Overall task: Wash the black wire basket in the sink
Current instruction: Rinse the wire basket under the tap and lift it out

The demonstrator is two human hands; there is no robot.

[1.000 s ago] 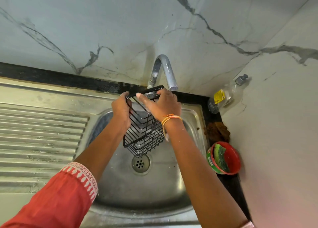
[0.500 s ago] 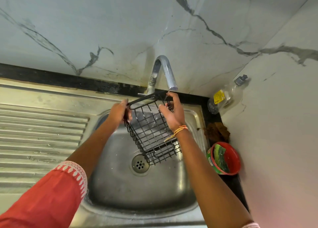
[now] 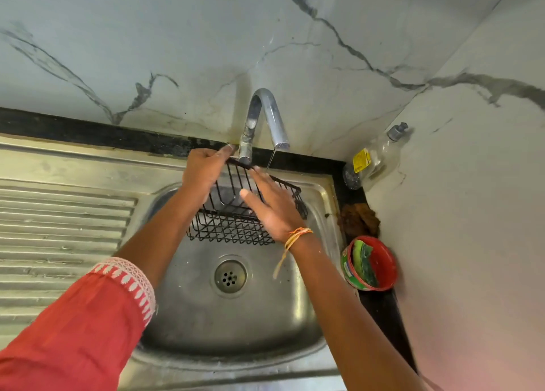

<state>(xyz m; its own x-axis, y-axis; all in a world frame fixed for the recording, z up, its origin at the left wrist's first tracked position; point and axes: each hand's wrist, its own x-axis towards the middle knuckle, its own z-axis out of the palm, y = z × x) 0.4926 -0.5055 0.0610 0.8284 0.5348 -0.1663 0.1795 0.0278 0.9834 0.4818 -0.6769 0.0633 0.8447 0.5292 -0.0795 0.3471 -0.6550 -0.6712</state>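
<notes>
The black wire basket (image 3: pixel 233 228) is held in the air above the steel sink (image 3: pixel 188 325), tilted, just below the curved tap (image 3: pixel 267 116). A thin stream of water runs from the spout onto its far rim. My left hand (image 3: pixel 203 169) grips the basket's upper left rim. My right hand (image 3: pixel 272 208) lies flat across the basket's wires with the fingers spread, its palm hiding the right part of the basket.
The drain (image 3: pixel 230 275) sits in the middle of the sink bowl. A ribbed draining board (image 3: pixel 59 228) extends to the left. At the right edge stand a clear soap bottle (image 3: pixel 374 157), a brown scrubber (image 3: pixel 358 219) and a red bowl (image 3: pixel 383 265) holding a green sponge.
The basket has been turned from hanging upright to a flatter tilt. My right hand let go of its rim and now lies open across the wires. Water now runs from the tap.
</notes>
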